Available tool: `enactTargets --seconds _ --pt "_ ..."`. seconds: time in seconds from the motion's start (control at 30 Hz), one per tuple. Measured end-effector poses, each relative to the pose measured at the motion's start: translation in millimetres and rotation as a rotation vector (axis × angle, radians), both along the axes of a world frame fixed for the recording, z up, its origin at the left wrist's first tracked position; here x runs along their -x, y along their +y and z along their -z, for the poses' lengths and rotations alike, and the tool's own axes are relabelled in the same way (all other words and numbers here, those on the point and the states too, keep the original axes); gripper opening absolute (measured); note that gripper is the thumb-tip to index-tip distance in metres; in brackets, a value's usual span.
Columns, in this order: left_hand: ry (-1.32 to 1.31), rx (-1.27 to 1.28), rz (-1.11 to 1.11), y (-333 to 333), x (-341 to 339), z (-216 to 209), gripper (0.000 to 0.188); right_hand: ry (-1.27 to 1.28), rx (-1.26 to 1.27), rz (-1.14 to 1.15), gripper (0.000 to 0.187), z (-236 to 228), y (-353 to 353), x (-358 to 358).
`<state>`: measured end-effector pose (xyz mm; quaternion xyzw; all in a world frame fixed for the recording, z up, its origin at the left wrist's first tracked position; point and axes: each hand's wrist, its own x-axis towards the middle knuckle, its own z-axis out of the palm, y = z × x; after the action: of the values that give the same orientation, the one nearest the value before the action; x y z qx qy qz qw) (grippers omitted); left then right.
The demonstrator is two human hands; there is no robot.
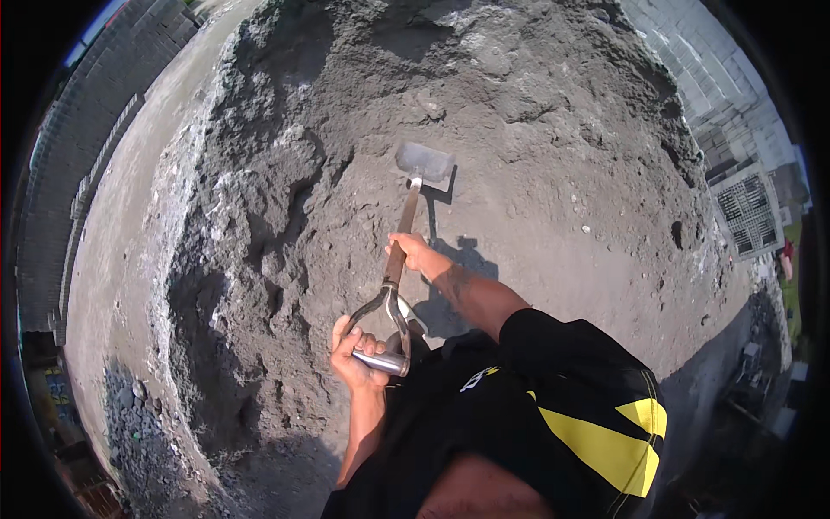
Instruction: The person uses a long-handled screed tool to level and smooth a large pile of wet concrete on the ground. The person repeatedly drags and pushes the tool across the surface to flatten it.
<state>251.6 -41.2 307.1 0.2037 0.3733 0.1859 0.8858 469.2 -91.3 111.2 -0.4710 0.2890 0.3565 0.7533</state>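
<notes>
A: State of the grasp?
B: The left hand (353, 358) has its fingers (369, 344) curled closed around the metal grip (381, 362) of a D-handled shovel (394, 266). The right hand (411, 249) encircles the wooden shaft (409, 210); its finger undersides are hidden.
A: Shovel position?
B: Ahead of the person, blade (424, 163) farthest, over grey earth (519, 208). Ground contact: cannot tell.
A: Cut off?
B: Stacked blocks (95, 130), by the rim.

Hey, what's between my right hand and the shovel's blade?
In the head view, the brown shovel shaft spans the stretch between your right hand and the grey blade, with a short pale collar next to the blade.
</notes>
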Motion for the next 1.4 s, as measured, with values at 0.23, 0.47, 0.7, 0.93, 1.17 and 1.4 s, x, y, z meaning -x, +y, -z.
enactTargets --seconds 0.23,0.47,0.7,0.93,1.17,1.4 --pt "-0.056 -0.023 0.009 41.1 -229.4 74.1 0.029 -0.081 0.098 -0.389 0.021 -79.5 4.3 -56.0" --pt "-0.068 0.084 0.070 59.7 -268.0 40.1 0.037 0.051 -0.121 -0.080 0.017 -100.9 25.2 -91.7" --pt "0.107 -0.053 0.042 116.2 -339.6 116.7 0.039 -0.746 0.698 -0.904 0.017 4.9 74.7 -171.3" --pt "0.253 -0.271 0.170 122.0 -335.4 158.9 0.042 -0.575 0.701 -0.590 0.043 14.3 63.7 -141.3" --pt "0.308 -0.280 0.049 134.0 -306.6 175.0 0.042 -0.759 0.770 -0.752 0.038 18.0 -38.8 -29.9" --pt "0.438 -0.274 0.238 198.4 -209.0 321.5 0.015 -0.388 0.872 -1.070 0.039 80.6 -164.2 130.0"
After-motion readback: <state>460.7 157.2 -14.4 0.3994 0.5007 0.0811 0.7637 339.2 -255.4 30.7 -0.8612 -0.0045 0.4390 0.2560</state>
